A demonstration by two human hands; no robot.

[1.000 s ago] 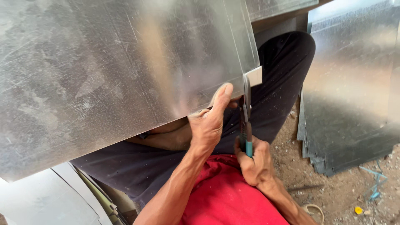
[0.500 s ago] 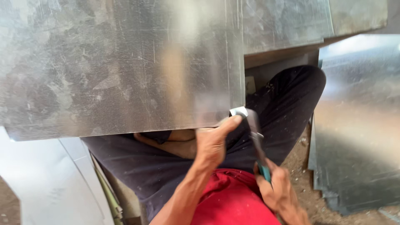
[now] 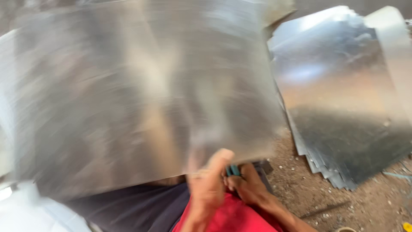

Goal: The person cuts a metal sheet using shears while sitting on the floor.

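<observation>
A large galvanised metal sheet (image 3: 137, 99) fills most of the view, blurred by motion, lying over my lap. My left hand (image 3: 209, 184) grips its near edge, thumb on top. My right hand (image 3: 246, 184) sits just right of it, closed on the teal handles of tin snips (image 3: 233, 170); the blades are hidden under the sheet. I wear dark trousers and a red shirt.
A stack of several cut metal sheets (image 3: 343, 107) lies on the dirt ground (image 3: 317, 202) to the right. A pale curved sheet (image 3: 395, 56) stands at the far right. White sheeting (image 3: 25, 212) shows at the lower left.
The big sheet has swung across and now covers my legs and the snips' blades. The view shifted right, bringing the stack of sheets closer to centre. My hands came closer together.
</observation>
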